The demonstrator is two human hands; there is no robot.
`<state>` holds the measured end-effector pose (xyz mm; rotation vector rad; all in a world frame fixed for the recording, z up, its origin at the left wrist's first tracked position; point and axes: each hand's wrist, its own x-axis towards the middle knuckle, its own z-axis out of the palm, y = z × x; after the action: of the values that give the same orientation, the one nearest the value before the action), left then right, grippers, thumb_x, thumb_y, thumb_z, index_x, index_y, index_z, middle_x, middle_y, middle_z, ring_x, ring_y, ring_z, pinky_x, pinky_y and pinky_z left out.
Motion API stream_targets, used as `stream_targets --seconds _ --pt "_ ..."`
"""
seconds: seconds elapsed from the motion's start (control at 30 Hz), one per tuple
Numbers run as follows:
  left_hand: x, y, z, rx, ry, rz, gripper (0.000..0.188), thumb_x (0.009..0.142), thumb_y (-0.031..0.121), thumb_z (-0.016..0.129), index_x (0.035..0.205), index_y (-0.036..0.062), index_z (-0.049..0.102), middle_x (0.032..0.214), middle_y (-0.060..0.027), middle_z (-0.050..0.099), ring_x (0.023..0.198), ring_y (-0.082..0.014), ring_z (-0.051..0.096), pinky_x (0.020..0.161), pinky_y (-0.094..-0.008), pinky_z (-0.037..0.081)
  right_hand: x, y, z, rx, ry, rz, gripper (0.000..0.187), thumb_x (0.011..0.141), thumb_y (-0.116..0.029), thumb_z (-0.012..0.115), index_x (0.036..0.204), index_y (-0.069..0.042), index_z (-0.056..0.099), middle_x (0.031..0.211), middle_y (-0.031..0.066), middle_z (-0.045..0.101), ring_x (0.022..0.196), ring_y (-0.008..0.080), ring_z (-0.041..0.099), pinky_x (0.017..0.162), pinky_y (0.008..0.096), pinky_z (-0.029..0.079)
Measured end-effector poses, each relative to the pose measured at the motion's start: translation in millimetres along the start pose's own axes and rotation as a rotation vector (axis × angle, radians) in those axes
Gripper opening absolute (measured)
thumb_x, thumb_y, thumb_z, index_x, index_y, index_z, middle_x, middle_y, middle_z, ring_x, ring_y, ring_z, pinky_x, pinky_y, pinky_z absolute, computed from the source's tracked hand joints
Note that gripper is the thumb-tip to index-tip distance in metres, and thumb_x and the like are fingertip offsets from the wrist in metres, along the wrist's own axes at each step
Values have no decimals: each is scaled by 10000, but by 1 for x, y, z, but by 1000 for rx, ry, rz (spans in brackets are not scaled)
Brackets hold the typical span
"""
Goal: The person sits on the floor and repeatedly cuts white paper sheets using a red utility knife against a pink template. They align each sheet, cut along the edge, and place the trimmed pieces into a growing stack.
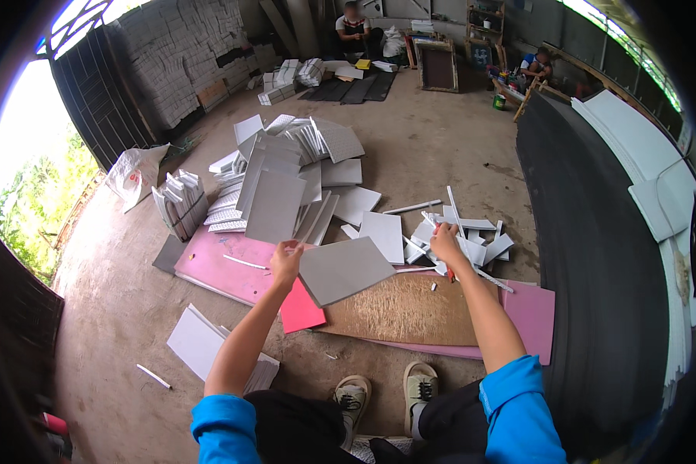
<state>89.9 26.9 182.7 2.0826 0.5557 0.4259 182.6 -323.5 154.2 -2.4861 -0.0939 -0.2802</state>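
Holding grey panel point(346, 271) in left hand point(287, 263); white sack point(137, 178), contents unclear.

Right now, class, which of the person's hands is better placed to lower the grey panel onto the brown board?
Probably the left hand: it holds the grey panel near the brown board. The right hand, by white offcuts, seems to grip a red tool.

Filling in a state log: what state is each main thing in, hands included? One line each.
Left hand: closed on the grey panel's edge
Grey panel: held at its left end
Right hand: closed around a red object, mostly hidden
Brown board: lying flat, surface scuffed
Red sheet: partly hidden by the grey panel
White offcuts: loosely heaped
Panel pile: uneven, some leaning
White sack: slumped
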Motion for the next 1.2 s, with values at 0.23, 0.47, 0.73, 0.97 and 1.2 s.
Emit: stream_targets --seconds 0.23,0.47,0.73,0.97,1.2 --pt "-41 -66 -30 -367 70 -277 387 803 131 641 1163 75 507 1052 -107 613 915 -184 581 715 -333 482 -87 -4 127 -83 -430 -183 187 804 -55 544 974 10 499 994 240 519 917 407 546 773 476 460" --pt "-88 -102 -55 -550 69 -466 398 838 103 606 1205 93 453 1134 -97 527 972 -178 543 748 -332 484 -118 -7 172 -267 -532 -147 215 786 -17 580 989 16 519 1025 203 520 938 356 565 779 427 496" --pt "-104 -60 -102 -652 252 -390 423 859 159 592 1239 92 418 1228 -143 472 1043 -197 512 798 -333 459 -82 -142 188 525 -620 -75 349 928 -298 437 1067 1 551 940 134 621 774 274 628 726 355 500" --pt "-181 -79 -174 -671 585 -156 447 879 120 554 1304 58 430 1179 -149 500 1001 -191 543 837 -305 462 -157 -300 151 875 -950 -376 450 872 -243 571 1198 51 473 1048 119 593 976 163 545 854 290 430" --pt "-236 -168 -170 -66 784 -338 585 862 181 571 1333 -52 315 1185 -223 443 1104 -299 478 972 -386 367 -235 -310 196 133 -976 -566 643 847 -312 579 1347 -2 320 1158 201 451 1144 292 429 976 359 346"
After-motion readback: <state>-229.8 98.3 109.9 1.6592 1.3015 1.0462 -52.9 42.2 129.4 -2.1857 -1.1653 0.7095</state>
